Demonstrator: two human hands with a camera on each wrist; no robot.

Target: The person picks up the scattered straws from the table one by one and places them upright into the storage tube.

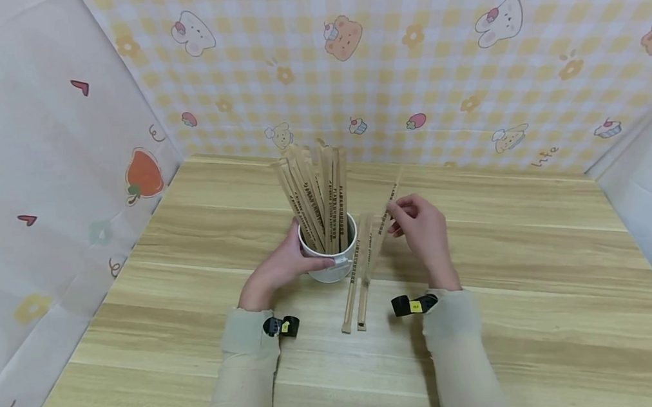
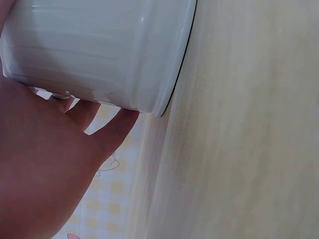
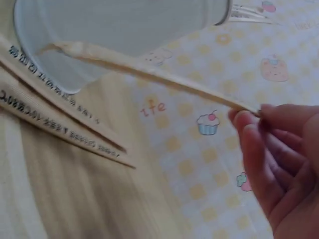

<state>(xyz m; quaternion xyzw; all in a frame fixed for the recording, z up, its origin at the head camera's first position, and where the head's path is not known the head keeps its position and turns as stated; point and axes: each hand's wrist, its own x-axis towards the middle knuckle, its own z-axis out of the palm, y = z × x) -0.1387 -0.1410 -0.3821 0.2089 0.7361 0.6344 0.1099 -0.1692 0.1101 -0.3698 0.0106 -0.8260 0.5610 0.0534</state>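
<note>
A white bucket (image 1: 329, 272) stands on the wooden table with a bundle of brown paper-wrapped straws (image 1: 320, 197) upright in it. My left hand (image 1: 279, 263) grips the bucket from the left, thumb across its front and fingers round the far side; in the left wrist view those fingers press against the bucket's wall (image 2: 94, 45). To the right, my right hand (image 1: 426, 228) pinches one wrapped straw (image 3: 164, 77) near its far end between thumb and fingertips. It slants down toward two more wrapped straws (image 1: 349, 306) lying side by side right of the bucket.
Pale wooden table (image 1: 545, 313) stretches to both sides and in front. A yellow-checked cloth (image 1: 442, 70) with cartoon prints hangs behind it, and a white printed sheet (image 1: 54, 156) hangs at the left. Each wrist wears a small black camera (image 1: 407, 305).
</note>
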